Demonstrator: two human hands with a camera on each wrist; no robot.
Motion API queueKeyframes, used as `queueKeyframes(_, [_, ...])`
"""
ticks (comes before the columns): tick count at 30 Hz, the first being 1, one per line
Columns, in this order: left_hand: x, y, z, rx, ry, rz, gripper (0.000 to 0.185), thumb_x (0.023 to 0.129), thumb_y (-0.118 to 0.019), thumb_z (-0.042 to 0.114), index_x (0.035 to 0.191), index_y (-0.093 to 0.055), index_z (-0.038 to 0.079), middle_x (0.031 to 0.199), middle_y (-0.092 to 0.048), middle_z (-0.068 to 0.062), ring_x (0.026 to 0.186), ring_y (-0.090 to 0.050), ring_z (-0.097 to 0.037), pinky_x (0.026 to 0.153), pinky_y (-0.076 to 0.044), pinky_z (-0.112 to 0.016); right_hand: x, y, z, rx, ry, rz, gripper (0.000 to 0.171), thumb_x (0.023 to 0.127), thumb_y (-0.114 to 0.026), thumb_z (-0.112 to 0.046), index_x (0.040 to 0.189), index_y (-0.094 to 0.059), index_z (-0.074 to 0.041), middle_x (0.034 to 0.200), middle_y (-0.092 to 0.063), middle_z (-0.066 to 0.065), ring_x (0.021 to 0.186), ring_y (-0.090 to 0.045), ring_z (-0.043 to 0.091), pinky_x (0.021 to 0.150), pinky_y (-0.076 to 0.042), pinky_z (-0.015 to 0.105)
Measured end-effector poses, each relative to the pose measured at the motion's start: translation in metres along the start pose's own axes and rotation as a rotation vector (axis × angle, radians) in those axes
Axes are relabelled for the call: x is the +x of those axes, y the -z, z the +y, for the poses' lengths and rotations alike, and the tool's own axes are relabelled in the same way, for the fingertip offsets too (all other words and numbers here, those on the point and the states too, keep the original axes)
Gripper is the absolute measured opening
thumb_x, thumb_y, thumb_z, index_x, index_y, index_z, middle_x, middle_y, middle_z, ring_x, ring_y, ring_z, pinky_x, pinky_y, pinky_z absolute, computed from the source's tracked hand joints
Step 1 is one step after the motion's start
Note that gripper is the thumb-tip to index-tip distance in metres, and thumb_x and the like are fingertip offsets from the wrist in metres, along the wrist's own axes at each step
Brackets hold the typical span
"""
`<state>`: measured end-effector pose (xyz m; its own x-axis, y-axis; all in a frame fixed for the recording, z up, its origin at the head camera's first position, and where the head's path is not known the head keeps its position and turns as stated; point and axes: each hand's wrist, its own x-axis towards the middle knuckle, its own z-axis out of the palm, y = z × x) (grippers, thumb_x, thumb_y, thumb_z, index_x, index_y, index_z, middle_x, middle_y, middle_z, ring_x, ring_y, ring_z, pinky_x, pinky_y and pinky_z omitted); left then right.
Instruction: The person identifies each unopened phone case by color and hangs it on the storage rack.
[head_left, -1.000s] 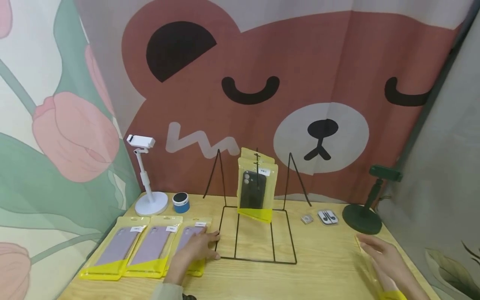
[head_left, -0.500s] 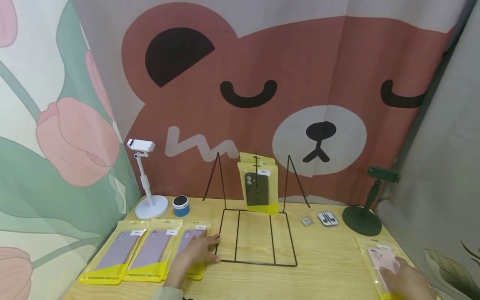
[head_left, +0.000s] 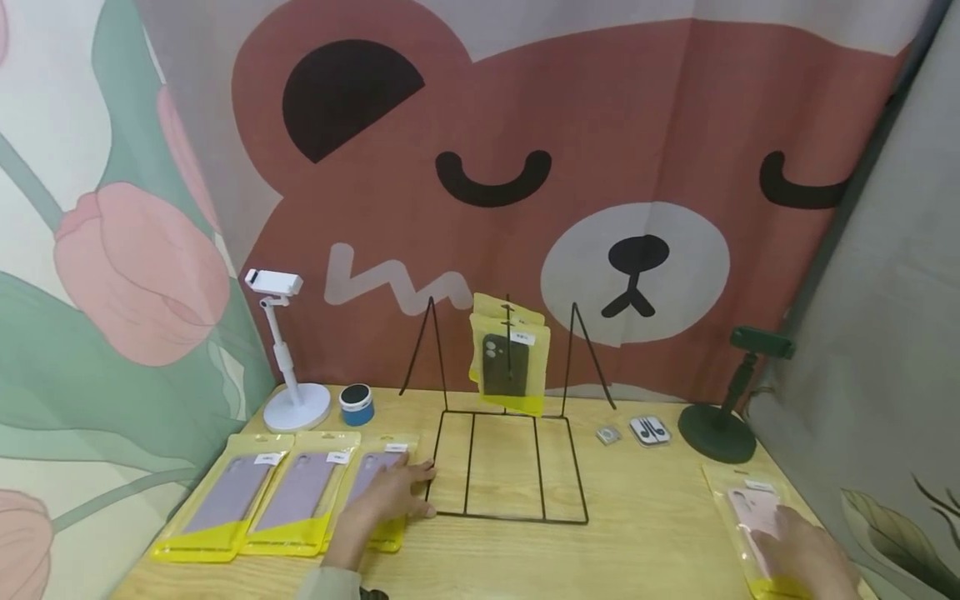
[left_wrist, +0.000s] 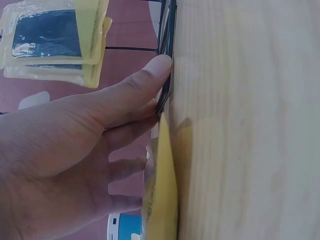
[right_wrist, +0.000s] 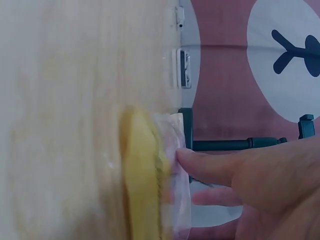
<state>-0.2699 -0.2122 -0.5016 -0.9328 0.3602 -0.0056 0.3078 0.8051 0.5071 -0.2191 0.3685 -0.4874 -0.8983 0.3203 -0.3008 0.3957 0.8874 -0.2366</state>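
Observation:
My left hand point(head_left: 388, 493) rests at the left front corner of a black wire display rack point(head_left: 525, 518). In the left wrist view its thumb and index finger touch the rack's wire, and its other fingers extend over a yellow-edged bag with a purple phone case point(head_left: 369, 473), which the hand partly covers. On the right, a bagged pink phone case point(head_left: 752, 507) lies flat on the table, and my right hand point(head_left: 806, 550) is on its right side. The right wrist view has the thumb touching the clear bag point(right_wrist: 177, 135), fingers spread loosely. Bagged black phone cases point(head_left: 504, 367) hang from the rack's middle hook.
Two more bagged purple cases point(head_left: 225, 500) lie at the left of the wooden table point(head_left: 645, 533). Behind them stand a white phone stand point(head_left: 296, 404) and a blue-and-white cylinder point(head_left: 357, 406). Boxed earphones point(head_left: 649, 431), a small square item point(head_left: 608, 434) and a green stand point(head_left: 718, 433) are at back right.
The bagged pink case has gone from tilted on edge in my right hand to lying flat on the table. The hanging bags have swung. My left hand stays at the rack corner.

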Motion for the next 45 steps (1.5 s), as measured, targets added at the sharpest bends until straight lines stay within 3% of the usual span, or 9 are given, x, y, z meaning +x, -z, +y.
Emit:
queueKeyframes(6, [-0.001, 0.001, 0.000, -0.002, 0.000, -0.006, 0.066, 0.074, -0.080, 0.034, 0.131, -0.060, 0.008, 0.144, -0.048, -0.007, 0.139, -0.022, -0.049, 0.108, -0.014, -0.069, 0.008, 0.001, -0.006, 0.069, 0.086, -0.040, 0.101, 0.082, -0.069, -0.052, 0.131, -0.024, 0.024, 0.130, -0.028, 0.046, 0.107, -0.041, 0.057, 0.096, -0.033, 0.070])
queueKeyframes(14, [0.000, 0.002, 0.000, 0.003, 0.010, 0.002, 0.066, 0.073, -0.081, 0.034, 0.131, -0.060, 0.009, 0.144, -0.048, -0.006, 0.139, -0.023, -0.049, 0.108, -0.015, -0.069, 0.013, -0.008, -0.014, 0.293, -0.045, -0.051, 0.116, 0.070, -0.080, -0.055, 0.131, -0.011, 0.015, 0.118, -0.032, 0.043, 0.095, -0.042, 0.046, 0.094, -0.042, 0.059])
queueKeyframes(20, [0.001, 0.000, 0.000, -0.003, 0.021, -0.015, 0.066, 0.073, -0.081, 0.033, 0.131, -0.060, 0.010, 0.145, -0.048, -0.006, 0.139, -0.022, -0.048, 0.109, -0.015, -0.068, 0.012, -0.014, -0.007, 0.291, 0.019, -0.048, 0.123, 0.064, -0.078, -0.063, 0.134, -0.011, 0.013, 0.126, -0.025, 0.045, 0.100, -0.041, 0.053, 0.094, -0.037, 0.068])
queueKeyframes(23, [0.000, 0.001, 0.001, -0.011, 0.022, -0.008, 0.066, 0.073, -0.081, 0.032, 0.131, -0.060, 0.009, 0.144, -0.048, -0.007, 0.139, -0.022, -0.047, 0.108, -0.015, -0.068, 0.010, -0.012, -0.007, 0.274, 0.068, -0.050, 0.114, 0.070, -0.075, -0.061, 0.135, -0.018, 0.012, 0.128, -0.028, 0.045, 0.102, -0.043, 0.053, 0.092, -0.039, 0.068])
queueKeyframes(27, [0.000, 0.001, 0.002, -0.018, 0.024, -0.004, 0.065, 0.073, -0.081, 0.032, 0.131, -0.061, 0.009, 0.144, -0.048, -0.007, 0.140, -0.022, -0.047, 0.109, -0.015, -0.068, 0.004, -0.004, -0.011, 0.295, 0.202, -0.041, 0.082, 0.083, -0.071, -0.047, 0.131, -0.036, 0.011, 0.121, -0.043, 0.043, 0.098, -0.052, 0.048, 0.080, -0.049, 0.060])
queueKeyframes(31, [-0.001, 0.003, 0.003, -0.022, 0.019, -0.005, 0.065, 0.074, -0.081, 0.032, 0.131, -0.060, 0.008, 0.144, -0.048, -0.007, 0.139, -0.022, -0.048, 0.108, -0.015, -0.068, -0.008, 0.004, -0.022, 0.346, 0.333, 0.032, 0.058, 0.088, -0.070, -0.033, 0.125, -0.051, 0.007, 0.120, -0.053, 0.037, 0.093, -0.061, 0.040, 0.074, -0.054, 0.050])
queueKeyframes(36, [-0.002, 0.004, 0.003, -0.012, 0.006, -0.001, 0.066, 0.073, -0.081, 0.032, 0.131, -0.060, 0.007, 0.144, -0.048, -0.009, 0.138, -0.023, -0.049, 0.107, -0.015, -0.070, -0.029, 0.009, -0.042, 0.415, 0.438, 0.128, 0.051, 0.090, -0.068, -0.029, 0.129, -0.054, 0.001, 0.126, -0.055, 0.030, 0.092, -0.063, 0.027, 0.072, -0.055, 0.037])
queueKeyframes(41, [-0.002, 0.003, 0.003, -0.001, 0.003, -0.005, 0.068, 0.073, -0.081, 0.034, 0.132, -0.059, 0.007, 0.144, -0.048, -0.009, 0.138, -0.023, -0.050, 0.107, -0.014, -0.071, -0.054, 0.016, -0.063, 0.421, 0.538, 0.246, 0.044, 0.092, -0.067, -0.028, 0.128, -0.057, -0.005, 0.120, -0.060, 0.021, 0.082, -0.059, 0.008, 0.065, -0.051, 0.025])
queueKeyframes(45, [-0.001, 0.003, 0.004, -0.005, 0.020, -0.007, 0.068, 0.073, -0.081, 0.033, 0.132, -0.059, 0.009, 0.145, -0.048, -0.008, 0.139, -0.023, -0.048, 0.108, -0.014, -0.069, -0.078, 0.024, -0.081, 0.408, 0.577, 0.256, 0.044, 0.090, -0.068, -0.029, 0.129, -0.058, -0.011, 0.117, -0.060, 0.011, 0.078, -0.055, 0.004, 0.065, -0.050, 0.022])
